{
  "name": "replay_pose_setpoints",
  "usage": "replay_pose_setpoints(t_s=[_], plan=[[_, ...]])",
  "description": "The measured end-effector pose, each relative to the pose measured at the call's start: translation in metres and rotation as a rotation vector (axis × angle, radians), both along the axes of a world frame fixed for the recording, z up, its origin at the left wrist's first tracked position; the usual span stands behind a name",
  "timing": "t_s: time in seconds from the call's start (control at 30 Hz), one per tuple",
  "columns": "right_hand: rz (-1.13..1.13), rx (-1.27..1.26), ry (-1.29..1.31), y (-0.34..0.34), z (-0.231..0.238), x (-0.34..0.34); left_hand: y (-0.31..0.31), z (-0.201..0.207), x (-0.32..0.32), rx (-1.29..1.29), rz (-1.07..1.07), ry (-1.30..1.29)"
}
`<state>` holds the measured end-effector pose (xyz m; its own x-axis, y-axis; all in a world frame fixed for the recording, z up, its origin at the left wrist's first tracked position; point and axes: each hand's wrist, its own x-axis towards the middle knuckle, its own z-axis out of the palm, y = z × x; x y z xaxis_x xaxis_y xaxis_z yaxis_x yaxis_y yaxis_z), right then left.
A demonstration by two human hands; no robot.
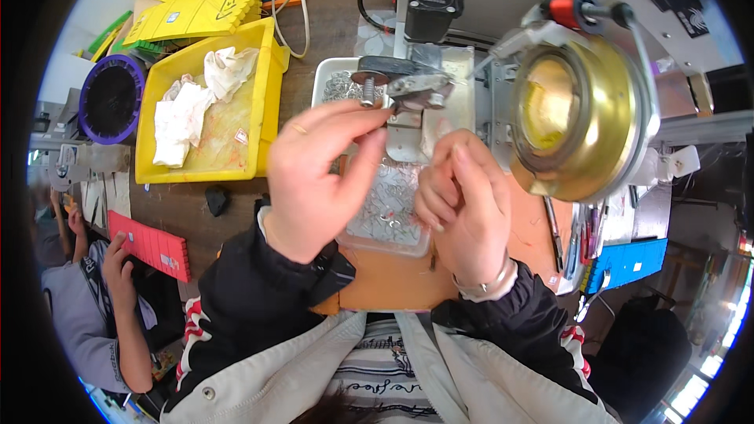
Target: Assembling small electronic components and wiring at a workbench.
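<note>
My left hand reaches to the underside of a dark metal machine head. Its thumb and forefinger close together at the fingertips, and whatever is between them is too small to make out. To its right, my right hand is closed with curled fingers and the thumb against the forefinger; any thing inside is hidden. Below and between both hands sits a clear plastic box of small shiny metal pieces. Behind my left fingers, a white tray holds many small metal rings.
On the right hangs a large gold-coloured round metal part; a black motor stands at the back. A yellow bin with white cloths is left. Pens and a blue strip lie right. Another person's hand touches a red strip.
</note>
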<state>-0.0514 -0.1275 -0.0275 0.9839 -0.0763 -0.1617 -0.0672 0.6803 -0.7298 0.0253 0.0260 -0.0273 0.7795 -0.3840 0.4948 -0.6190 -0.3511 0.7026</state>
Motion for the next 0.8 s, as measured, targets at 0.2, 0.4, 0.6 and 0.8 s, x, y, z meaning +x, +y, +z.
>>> replay_pose_setpoints(t_s=[0.2, 0.4, 0.6, 0.8], plan=[[-0.032, -0.038, 0.057, 0.004, 0.006, 0.004, -0.001, 0.043, -0.006, 0.052, 0.148, -0.418], [-0.076, 0.034, 0.056, 0.004, -0.002, 0.004, -0.050, 0.076, 0.003, 0.304, 0.001, -0.405], [-0.028, 0.054, 0.051, 0.004, 0.000, 0.006, -0.033, 0.085, 0.023, 0.165, -0.196, -0.260], [0.009, 0.039, 0.060, 0.003, 0.003, 0.003, 0.008, 0.078, 0.025, 0.011, -0.107, -0.113]])
